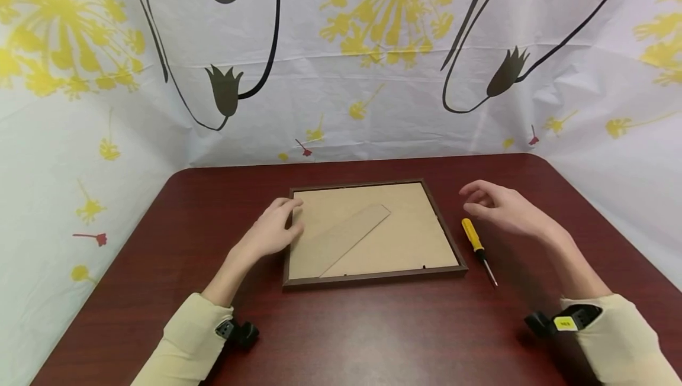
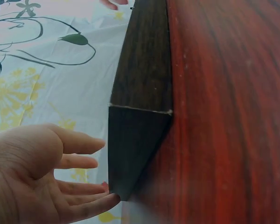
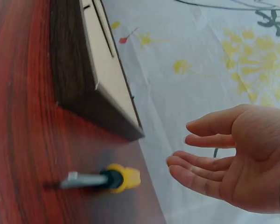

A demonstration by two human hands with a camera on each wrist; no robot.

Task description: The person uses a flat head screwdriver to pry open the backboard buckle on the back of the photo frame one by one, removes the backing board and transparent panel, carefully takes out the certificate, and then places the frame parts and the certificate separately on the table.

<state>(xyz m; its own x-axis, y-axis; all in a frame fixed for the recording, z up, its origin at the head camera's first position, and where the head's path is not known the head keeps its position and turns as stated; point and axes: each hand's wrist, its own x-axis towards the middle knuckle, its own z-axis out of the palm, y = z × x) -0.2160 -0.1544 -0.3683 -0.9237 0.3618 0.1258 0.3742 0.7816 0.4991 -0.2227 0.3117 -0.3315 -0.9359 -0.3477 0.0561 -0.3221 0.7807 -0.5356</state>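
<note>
A picture frame [image 1: 373, 238] lies on the table with its tan backing board up and a dark wood border around it. Cut into the backing is the slanted outline of a stand flap [image 1: 356, 238]. My left hand [image 1: 270, 229] is at the frame's left side, fingers loosely bent and fingertips right at the border. In the left wrist view, the fingers [image 2: 84, 205] reach the frame's dark side [image 2: 135, 144]. My right hand [image 1: 503, 207] hovers with relaxed fingers and holds nothing. Just below it lies a screwdriver [image 1: 472, 235] with a yellow handle, its metal tip pointing towards me.
The dark red wooden table [image 1: 394, 333] has rounded far corners. A white curtain [image 1: 341, 119] with yellow and grey flower prints hangs behind it and along both sides. Small black tabs [image 1: 424, 267] stick up along the frame's inner edge.
</note>
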